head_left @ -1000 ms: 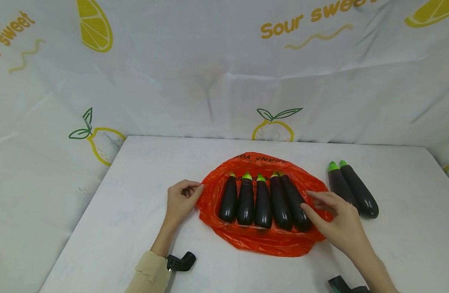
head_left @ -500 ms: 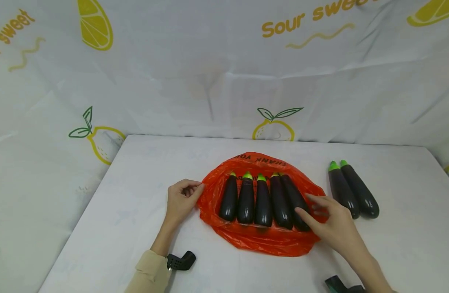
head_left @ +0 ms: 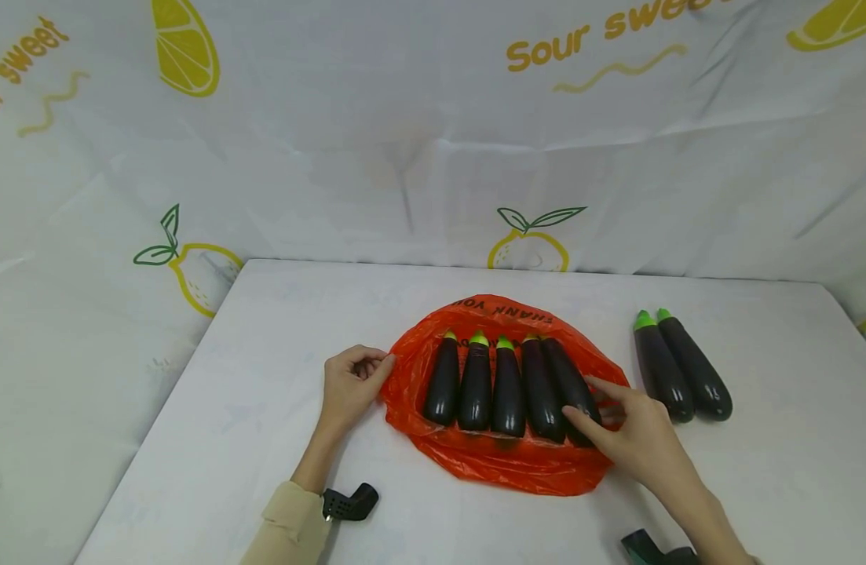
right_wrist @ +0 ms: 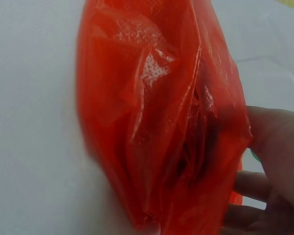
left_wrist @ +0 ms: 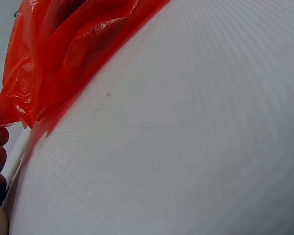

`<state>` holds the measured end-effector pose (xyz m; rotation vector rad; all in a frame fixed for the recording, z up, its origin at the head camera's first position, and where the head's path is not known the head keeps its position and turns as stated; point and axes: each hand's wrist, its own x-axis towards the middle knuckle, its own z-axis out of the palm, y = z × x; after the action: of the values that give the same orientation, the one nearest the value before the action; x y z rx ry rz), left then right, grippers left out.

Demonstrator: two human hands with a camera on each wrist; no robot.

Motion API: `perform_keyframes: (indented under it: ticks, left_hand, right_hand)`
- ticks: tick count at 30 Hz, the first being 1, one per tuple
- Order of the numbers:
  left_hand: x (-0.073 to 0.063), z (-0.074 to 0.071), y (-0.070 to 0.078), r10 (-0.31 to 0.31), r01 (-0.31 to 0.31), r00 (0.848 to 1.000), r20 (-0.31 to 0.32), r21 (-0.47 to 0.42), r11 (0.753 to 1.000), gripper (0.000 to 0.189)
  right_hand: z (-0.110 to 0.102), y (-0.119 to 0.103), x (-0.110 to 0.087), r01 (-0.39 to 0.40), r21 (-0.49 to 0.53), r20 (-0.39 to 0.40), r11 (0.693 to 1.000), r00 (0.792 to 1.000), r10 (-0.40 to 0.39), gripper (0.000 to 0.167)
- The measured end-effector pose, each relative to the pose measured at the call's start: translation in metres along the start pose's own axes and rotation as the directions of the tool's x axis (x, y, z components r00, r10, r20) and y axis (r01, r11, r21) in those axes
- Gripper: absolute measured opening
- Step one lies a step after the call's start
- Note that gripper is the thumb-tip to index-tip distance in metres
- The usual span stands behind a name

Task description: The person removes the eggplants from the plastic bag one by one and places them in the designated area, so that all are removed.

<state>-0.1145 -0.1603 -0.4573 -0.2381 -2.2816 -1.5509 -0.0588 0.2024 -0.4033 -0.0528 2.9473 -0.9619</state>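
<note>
A red plastic bag [head_left: 503,471] lies on the white table, its mouth spread wide. Several dark eggplants [head_left: 476,384] with green tips lie side by side in it. My left hand [head_left: 351,384] pinches the bag's left edge between thumb and forefinger; the left wrist view shows the gathered red film [left_wrist: 63,58] at the fingertips. At the right side of the bag, my right hand [head_left: 641,435] holds the rightmost eggplant [head_left: 567,377], thumb on its near face and fingers along its right side. In the right wrist view the bag [right_wrist: 147,98] hides that eggplant.
Two more eggplants [head_left: 694,365] lie together on the table [head_left: 793,455], right of the bag. Behind the table hangs a white cloth [head_left: 334,173] printed with lemons and lettering. Black wrist devices [head_left: 351,502] sit at both wrists.
My right hand has moved slightly left, its thumb and fingers coming onto the rightmost eggplant in the bag. The left hand keeps its pinch on the bag's edge without moving.
</note>
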Motion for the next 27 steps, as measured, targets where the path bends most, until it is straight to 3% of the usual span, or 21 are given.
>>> perform_keyframes:
  ticks: [4,7,15,27]
  left_hand:
    - [0.0,-0.002,0.019,0.007,-0.007,1.0,0.002,-0.007,1.0,0.005]
    - [0.0,-0.003,0.022,0.004,-0.004,1.0,0.002,-0.005,1.0,0.006]
    - [-0.001,0.001,-0.011,-0.036,0.036,0.999,0.0,0.027,0.999,0.007]
    - [-0.001,-0.002,-0.016,-0.019,0.019,1.0,0.014,0.0,1.0,0.01]
  right_hand:
    - [0.0,-0.001,-0.002,-0.009,0.006,-0.033,1.0,0.999,0.009,0.059]
    - [-0.001,-0.001,-0.004,-0.017,0.023,-0.064,1.0,0.998,0.018,0.056]
    - [-0.003,-0.002,-0.007,0.01,0.059,-0.131,0.998,0.991,-0.002,0.053]
    - [-0.01,-0.007,-0.01,0.114,0.082,-0.222,0.99,0.97,-0.094,0.049]
